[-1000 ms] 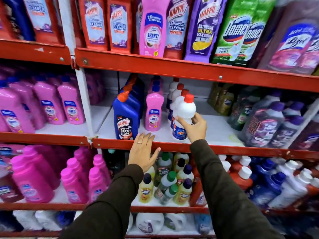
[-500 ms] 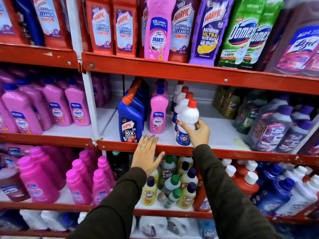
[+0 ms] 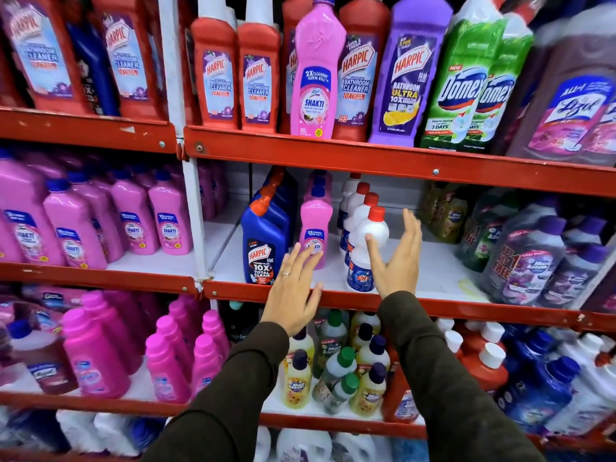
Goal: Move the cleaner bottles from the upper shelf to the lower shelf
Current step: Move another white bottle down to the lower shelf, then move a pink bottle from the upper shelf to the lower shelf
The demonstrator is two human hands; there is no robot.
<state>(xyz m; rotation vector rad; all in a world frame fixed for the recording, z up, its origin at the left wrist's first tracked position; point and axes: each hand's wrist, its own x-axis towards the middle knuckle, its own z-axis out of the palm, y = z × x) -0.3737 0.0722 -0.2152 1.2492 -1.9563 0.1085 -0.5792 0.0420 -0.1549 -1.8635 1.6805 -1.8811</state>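
On the upper shelf (image 3: 366,158) stand tall cleaner bottles: red Harpic bottles (image 3: 218,75), a pink Shakti bottle (image 3: 315,78), a purple Harpic bottle (image 3: 405,78) and green Domex bottles (image 3: 461,91). The lower shelf (image 3: 443,271) holds a blue Harpic bottle (image 3: 261,241), a small pink bottle (image 3: 315,221) and a row of white red-capped bottles (image 3: 371,228). My right hand (image 3: 396,258) is open just right of the front white bottle, thumb close to it. My left hand (image 3: 293,291) is open, fingers spread, over the shelf's red front edge.
Pink bottles (image 3: 133,225) fill the left bay. Dark purple shrink-wrapped bottles (image 3: 533,258) crowd the right of the lower shelf. Below stand small yellow and green-capped bottles (image 3: 333,368) and red and blue bottles (image 3: 533,378). A white upright post (image 3: 191,211) divides the bays.
My right hand has let go of the front white bottle, which now stands on the shelf. Both hands have opened and lifted slightly. The view has tilted up.
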